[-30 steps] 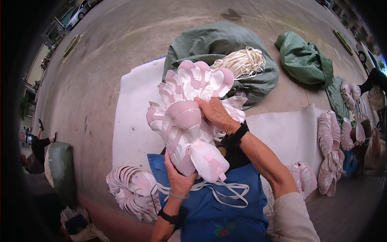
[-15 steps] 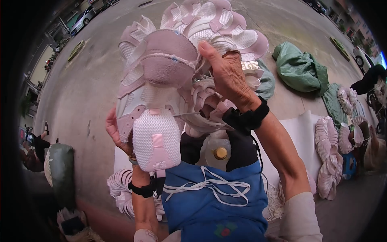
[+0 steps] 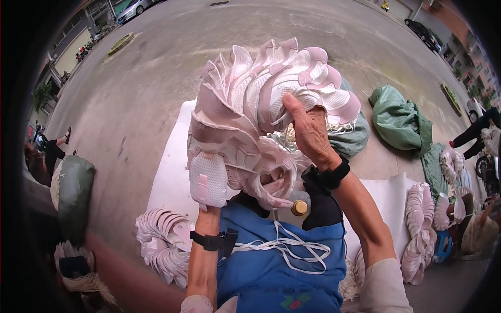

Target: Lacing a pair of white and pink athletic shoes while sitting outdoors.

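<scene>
Pink-and-white mesh shoe uppers (image 3: 250, 107) partly cover a crumpled grey-green sack (image 3: 352, 140).
Right hand (image 3: 312, 133) clamped on them; left hand hidden behind, its fingers' state impossible to tell.

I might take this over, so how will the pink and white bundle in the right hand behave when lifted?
The bundle will probably flex, since its overlapping pieces look thin and soft. It could sag, as its layers fan well beyond the right hand. The textured mesh should resist slipping.
</scene>
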Motion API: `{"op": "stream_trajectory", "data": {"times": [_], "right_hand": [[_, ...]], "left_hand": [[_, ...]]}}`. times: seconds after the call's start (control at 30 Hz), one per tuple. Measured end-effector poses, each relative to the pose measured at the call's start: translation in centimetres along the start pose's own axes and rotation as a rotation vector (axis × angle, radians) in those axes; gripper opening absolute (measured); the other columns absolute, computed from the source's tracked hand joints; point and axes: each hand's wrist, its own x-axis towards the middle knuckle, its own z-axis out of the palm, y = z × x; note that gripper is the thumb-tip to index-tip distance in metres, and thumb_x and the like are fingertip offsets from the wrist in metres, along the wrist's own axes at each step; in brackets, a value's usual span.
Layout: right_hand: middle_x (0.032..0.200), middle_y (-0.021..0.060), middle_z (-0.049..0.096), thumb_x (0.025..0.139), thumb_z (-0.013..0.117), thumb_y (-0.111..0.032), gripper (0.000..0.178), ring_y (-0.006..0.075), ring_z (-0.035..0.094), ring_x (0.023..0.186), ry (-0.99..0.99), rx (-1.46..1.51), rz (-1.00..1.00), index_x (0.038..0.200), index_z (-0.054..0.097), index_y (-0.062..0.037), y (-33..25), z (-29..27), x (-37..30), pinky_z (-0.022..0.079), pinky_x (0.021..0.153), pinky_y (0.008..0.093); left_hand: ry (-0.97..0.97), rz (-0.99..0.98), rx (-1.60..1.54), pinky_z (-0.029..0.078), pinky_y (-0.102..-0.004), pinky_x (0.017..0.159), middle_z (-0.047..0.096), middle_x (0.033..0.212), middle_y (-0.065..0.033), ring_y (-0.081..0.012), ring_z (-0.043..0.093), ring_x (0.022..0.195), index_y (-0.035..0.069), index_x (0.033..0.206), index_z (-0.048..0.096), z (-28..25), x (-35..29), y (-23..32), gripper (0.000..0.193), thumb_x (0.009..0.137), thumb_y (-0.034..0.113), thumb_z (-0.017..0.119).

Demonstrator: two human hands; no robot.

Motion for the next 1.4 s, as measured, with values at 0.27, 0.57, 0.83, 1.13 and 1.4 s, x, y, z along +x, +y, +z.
{"op": "stream_trajectory", "data": {"times": [0.27,0.57,0.83,1.13,1.4], "right_hand": [[0.091,-0.0031,0.059,0.091,0.061,-0.016,0.016,0.0034,0.054,0.076,0.158,0.231,-0.194,0.106,0.06,-0.0092,-6.2,1.4,2.7,0.043,0.061,0.0182],[0.102,0.0011,0.061,0.093,0.056,-0.011,0.024,0.0083,0.058,0.091,-0.003,0.112,-0.14,0.116,0.056,-0.003,-1.6,1.0,-0.5,0.047,0.081,0.0244],[0.108,-0.0002,0.061,0.093,0.058,-0.017,0.024,0.0074,0.058,0.096,0.323,0.433,-0.026,0.115,0.056,-0.0059,-1.1,-2.4,1.9,0.048,0.082,0.0233],[0.107,0.0012,0.061,0.094,0.055,-0.014,0.025,0.0088,0.059,0.097,0.46,0.196,-0.106,0.118,0.054,-0.0065,0.6,-6.2,-1.9,0.049,0.082,0.0249],[0.128,0.0092,0.051,0.094,0.052,-0.011,0.044,0.022,0.054,0.113,0.422,0.614,0.289,0.135,0.037,-0.0064,4.2,-5.6,-11.7,0.046,0.095,0.0397]], "left_hand": [[0.179,-0.524,-2.152,0.048,-0.0353,0.094,0.047,0.133,-0.0138,-0.0243,0.053,0.116,0.004,0.139,0.033,-2.5,9.9,0.7,0.049,0.095,0.021,0.048],[-0.351,-0.515,-2.277,0.046,-0.0388,0.098,0.046,0.135,-0.0159,-0.0276,0.05,0.119,0.004,0.139,0.032,-1.7,6.6,2.1,0.052,0.094,0.024,0.05],[-0.58,-0.536,-2.141,0.05,-0.0407,0.092,0.052,0.123,-0.0194,-0.0307,0.054,0.108,0.001,0.132,0.039,-0.1,10.5,1.5,0.048,0.092,0.02,0.055],[-0.631,-0.799,-1.585,0.049,-0.0323,0.09,0.054,0.122,-0.0122,-0.0224,0.057,0.103,0.0,0.129,0.044,-2.2,14.0,-3.1,0.052,0.084,0.015,0.067],[-1.078,-0.625,-1.071,0.041,-0.036,0.103,0.047,0.136,-0.0151,-0.0264,0.05,0.12,0.001,0.14,0.036,-9.6,8.2,-1.2,0.068,0.083,0.02,0.068]]}}
